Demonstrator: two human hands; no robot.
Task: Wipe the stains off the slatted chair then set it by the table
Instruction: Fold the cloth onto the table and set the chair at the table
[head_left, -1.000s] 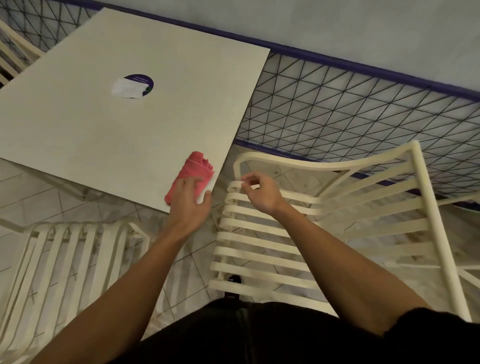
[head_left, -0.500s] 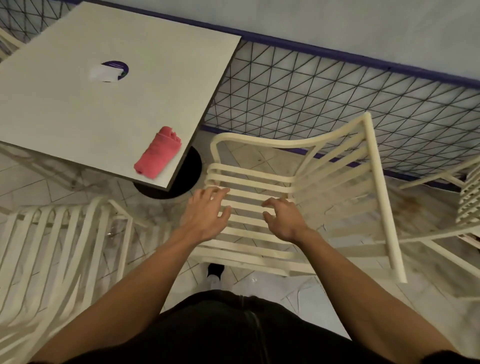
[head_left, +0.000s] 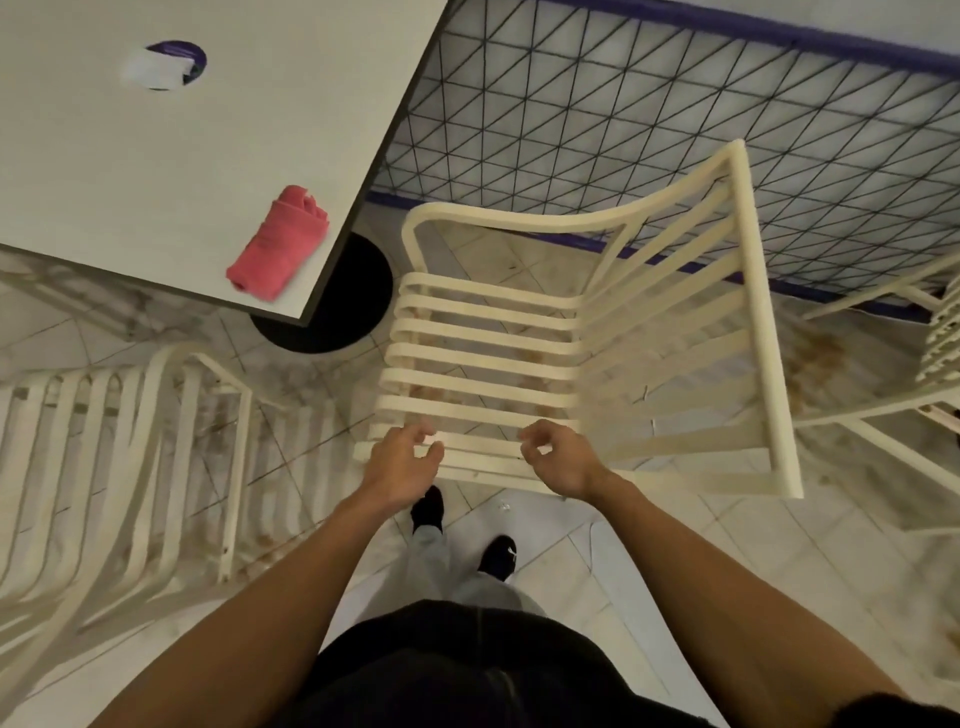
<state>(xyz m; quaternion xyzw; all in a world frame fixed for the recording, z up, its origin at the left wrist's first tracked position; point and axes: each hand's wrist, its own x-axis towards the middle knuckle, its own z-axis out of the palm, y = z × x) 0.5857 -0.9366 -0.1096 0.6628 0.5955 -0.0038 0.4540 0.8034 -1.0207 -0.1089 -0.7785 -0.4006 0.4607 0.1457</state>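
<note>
The cream slatted chair (head_left: 483, 358) stands on the tiled floor just right of the table (head_left: 208, 156) corner, its back to the right. Brownish smears show on and between its seat slats. A folded red cloth (head_left: 278, 244) lies on the table near that corner, with no hand on it. My left hand (head_left: 402, 462) and my right hand (head_left: 558, 460) hover side by side over the seat's front slats. The fingers of both are loosely curled and no slat is visibly gripped.
A second slatted chair (head_left: 104, 467) stands at the left and part of another chair (head_left: 935, 353) at the right edge. The table's black round base (head_left: 348, 301) sits beside the seat. A wire mesh fence (head_left: 623, 104) runs behind. My feet stand below the seat's front.
My left hand left the red cloth on the table and came to the chair seat. Both hands then drew back from the middle slats to the front edge, fingers curling.
</note>
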